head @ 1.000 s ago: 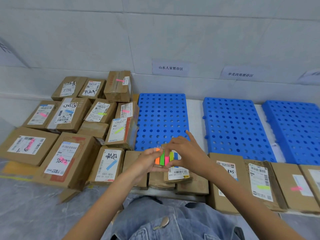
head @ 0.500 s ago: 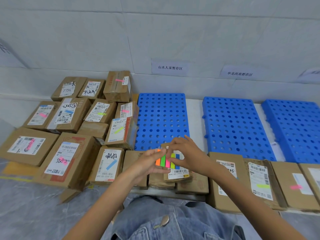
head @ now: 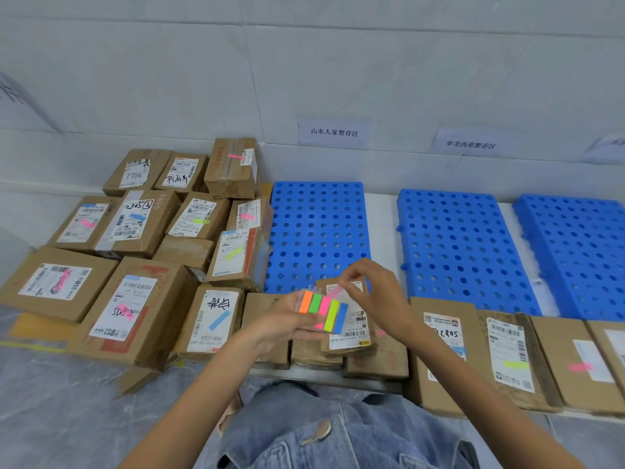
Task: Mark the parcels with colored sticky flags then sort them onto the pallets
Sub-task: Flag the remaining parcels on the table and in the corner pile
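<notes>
Left third of the frame: a heap of brown parcels (head: 142, 225) is packed edge to edge from upper left to lower left, against the wall. Pink, green and blue flags are seen on most labels. A blue one is stuck on the parcel with the handwritten label (head: 213, 319) at the heap's lower right edge. Grey floor sheeting (head: 50, 401) is spread in the lower left corner.

Centre: the flag pad (head: 323, 309) is held in the left hand (head: 284, 328), fingers curled round its lower edge. Five strips are shown: orange, green, pink, yellow-green, blue. A pink flag (head: 335, 292) is pinched at its upper end between thumb and forefinger of the right hand (head: 375, 292); the other fingers are loosely bent. The flag's lower end meets the pad; whether it is fully peeled cannot be told. A small parcel (head: 351, 333) lies directly behind the pad, its label half covered by pad and hands. It is stacked on other small parcels (head: 314, 357). Denim (head: 338, 434) fills the bottom centre.

Behind the hands, the left pallet (head: 318, 231) is laid just beside the heap; its near edge is blocked by the hands and the small parcel. The middle pallet (head: 456, 248) and right pallet (head: 575, 255) are laid further right, with narrow gaps between. Two paper signs (head: 333, 133) are fixed to the wall above.

Lower right: a row of parcels (head: 510, 357) is lined up along the pallets' near edges, one flagged green, one pink.
</notes>
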{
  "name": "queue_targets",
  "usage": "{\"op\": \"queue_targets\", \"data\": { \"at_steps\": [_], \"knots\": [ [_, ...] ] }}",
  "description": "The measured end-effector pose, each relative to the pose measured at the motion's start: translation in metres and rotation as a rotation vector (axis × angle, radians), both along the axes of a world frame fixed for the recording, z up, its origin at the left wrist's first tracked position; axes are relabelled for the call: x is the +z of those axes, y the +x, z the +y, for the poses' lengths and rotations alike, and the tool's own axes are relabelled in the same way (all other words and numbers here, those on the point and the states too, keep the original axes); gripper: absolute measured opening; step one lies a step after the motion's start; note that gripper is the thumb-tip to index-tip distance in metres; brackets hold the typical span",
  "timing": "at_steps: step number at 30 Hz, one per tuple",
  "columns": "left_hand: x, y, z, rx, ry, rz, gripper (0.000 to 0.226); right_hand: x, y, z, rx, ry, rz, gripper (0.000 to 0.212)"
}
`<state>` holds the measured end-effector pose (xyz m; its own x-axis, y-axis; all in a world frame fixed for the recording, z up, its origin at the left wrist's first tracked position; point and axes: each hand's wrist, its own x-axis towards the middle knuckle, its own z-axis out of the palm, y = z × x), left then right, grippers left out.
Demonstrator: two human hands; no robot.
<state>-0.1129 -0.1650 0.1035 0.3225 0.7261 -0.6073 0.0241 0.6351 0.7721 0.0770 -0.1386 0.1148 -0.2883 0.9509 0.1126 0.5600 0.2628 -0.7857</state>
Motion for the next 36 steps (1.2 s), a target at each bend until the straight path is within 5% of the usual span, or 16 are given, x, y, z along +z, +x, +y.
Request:
{"op": "queue_targets", "data": {
  "at_steps": [4,10,17,21,24,30,36],
  "knots": [
    [-0.024,-0.026,0.000,0.045,-0.020,0.171,0.033,-0.008,0.015,0.005,-0.121,-0.013,0.119,0.007],
    [-0.062,-0.041,-0.005,0.102,0.033,0.473,0.025,-0.044,0.033,0.005,0.186,0.122,-0.235,0.007],
    [-0.090,-0.035,-0.001,-0.115,0.312,0.843,0.039,-0.066,0.042,0.001,0.309,0.372,-0.431,0.005],
    [-0.089,-0.029,-0.001,-0.153,0.560,1.093,0.039,-0.064,0.049,-0.005,0.301,0.440,-0.479,0.024],
    [-0.083,-0.011,0.002,-0.115,0.633,1.033,0.032,-0.070,0.056,-0.008,0.277,0.401,-0.435,0.010],
    [-0.076,0.036,0.000,0.072,0.405,0.612,0.035,-0.088,0.055,-0.019,-0.094,-0.086,-0.125,0.009],
    [-0.077,0.052,0.005,0.071,0.318,0.529,0.033,-0.085,0.029,-0.030,-0.266,-0.476,0.353,0.050]
  ]
}}
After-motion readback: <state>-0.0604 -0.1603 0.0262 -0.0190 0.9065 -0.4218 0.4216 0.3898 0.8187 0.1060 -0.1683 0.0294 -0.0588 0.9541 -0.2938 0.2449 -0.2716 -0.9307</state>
